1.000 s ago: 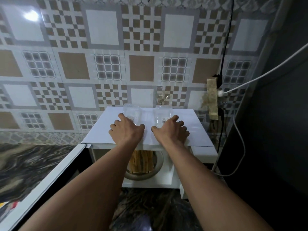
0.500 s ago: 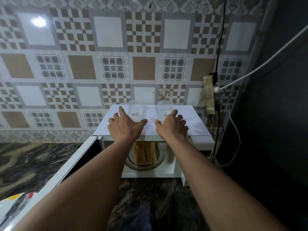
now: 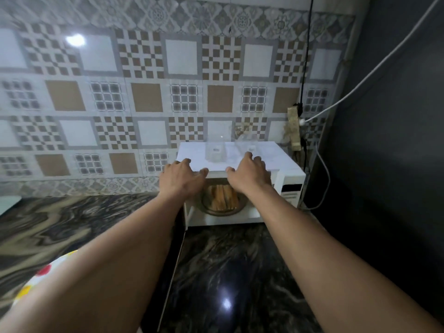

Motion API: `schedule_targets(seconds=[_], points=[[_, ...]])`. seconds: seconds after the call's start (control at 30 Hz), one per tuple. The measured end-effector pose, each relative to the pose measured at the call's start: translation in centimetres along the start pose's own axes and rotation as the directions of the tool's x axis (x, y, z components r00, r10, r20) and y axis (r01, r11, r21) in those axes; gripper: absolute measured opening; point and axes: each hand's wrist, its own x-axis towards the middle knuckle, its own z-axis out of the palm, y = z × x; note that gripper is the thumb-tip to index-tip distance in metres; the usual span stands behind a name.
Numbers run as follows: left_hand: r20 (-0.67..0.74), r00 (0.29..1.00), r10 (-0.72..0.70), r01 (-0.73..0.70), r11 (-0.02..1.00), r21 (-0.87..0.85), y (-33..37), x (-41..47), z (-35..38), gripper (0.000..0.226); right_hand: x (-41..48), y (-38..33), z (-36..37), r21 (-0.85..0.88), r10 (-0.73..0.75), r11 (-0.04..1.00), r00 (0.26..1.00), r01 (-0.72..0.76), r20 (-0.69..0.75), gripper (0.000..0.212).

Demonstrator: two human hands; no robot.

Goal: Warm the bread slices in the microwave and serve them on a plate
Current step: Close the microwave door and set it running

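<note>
Nearest the person, a white object with red and yellow dots (image 3: 40, 275) is showing at the left edge of the dark marbled stone worktop (image 3: 228, 260); what it is cannot be told. The dark glass microwave door (image 3: 168, 272) is standing open toward the person, leaving the cavity reachable. Farther on, the left hand (image 3: 179, 180) and the right hand (image 3: 249, 175) appear to be resting palm-down on the front top edge of the white microwave oven (image 3: 290, 179); their fingers (image 3: 248, 156) are spread, lightly bent and gripping nothing, seemingly steadying the oven. Beneath them the golden-brown bread slices (image 3: 222, 197) are lying side by side on the round glass turntable (image 3: 211, 210) inside; whether they are warmed cannot be told. Behind the hands, two clear tumblers (image 3: 215, 152) are standing upright on the oven's top, out of the way.
</note>
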Motion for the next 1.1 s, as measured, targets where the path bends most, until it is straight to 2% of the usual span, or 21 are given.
schedule_targets(seconds=[0.13,0.3,0.4,0.6,0.8,0.97,1.1], points=[[0.170,0.982,0.080,-0.080,0.997,-0.004,-3.7,-2.4,-1.4,0.058,-4.9,-2.2,0.7,-0.012,-0.010,1.000,0.999,0.010,0.042,0.066],[0.270,0.955,0.120,-0.129,0.992,0.016,-7.5,-4.6,-2.7,0.043,-10.5,-4.5,2.8,0.008,-0.018,1.000,0.996,0.017,0.091,0.067],[0.348,0.931,0.107,-0.137,0.989,0.061,-9.1,-5.4,-3.0,0.044,-13.2,-6.1,4.7,0.027,-0.020,0.999,0.991,0.017,0.136,0.072],[0.462,0.874,0.150,-0.172,0.985,0.006,-10.7,-5.0,-2.9,0.050,-18.0,-9.6,7.6,0.022,-0.090,0.996,0.968,0.087,0.234,0.067],[0.510,0.838,0.193,-0.212,0.977,-0.022,-10.7,-5.0,-2.9,0.056,-19.8,-10.4,11.2,0.079,-0.117,0.992,0.930,0.095,0.348,0.037],[0.490,0.834,0.254,-0.255,0.965,-0.066,-10.0,-5.3,-2.0,0.058,-19.6,-9.1,10.3,0.100,-0.100,0.993,0.935,0.069,0.340,0.056],[0.464,0.841,0.277,-0.310,0.951,-0.005,-9.1,-5.3,0.1,0.056,-19.4,-7.2,7.7,0.044,-0.061,0.998,0.926,0.048,0.372,0.071]])
